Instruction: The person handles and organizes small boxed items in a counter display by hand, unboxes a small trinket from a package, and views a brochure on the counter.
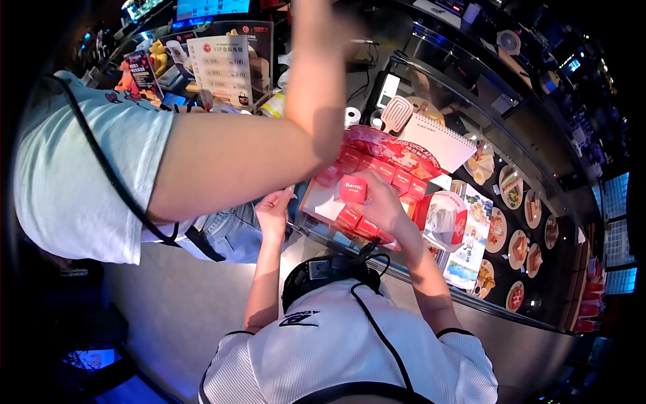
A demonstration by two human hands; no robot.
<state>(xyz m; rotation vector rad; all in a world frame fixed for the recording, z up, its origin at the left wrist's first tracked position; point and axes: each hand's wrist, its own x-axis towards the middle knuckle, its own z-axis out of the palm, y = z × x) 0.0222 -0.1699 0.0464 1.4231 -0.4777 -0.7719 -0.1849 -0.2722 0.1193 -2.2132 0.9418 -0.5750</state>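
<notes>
While another person's arm [222, 161] bends upward between nine and ten o'clock from the red box [353, 189], a sign [222, 74] stands near half past ten, probably upright for easy reading. Near half past eight, the left hand [271, 210] has its fingers curled in; whether they pinch anything I cannot tell. Over the tray [323, 203], the right hand [381, 205] pinches the red box, its lettering left uncovered, perhaps because the grip is at the side. Other boxes [402, 178] sit in rows, likely to show their lettering, before an arched card [412, 156] towards one o'clock. Pale floor [182, 289] spreads at eight; the tray rests on a glass case [538, 289], with plates [512, 252] of food near four, in a dim, blue-lit room
</notes>
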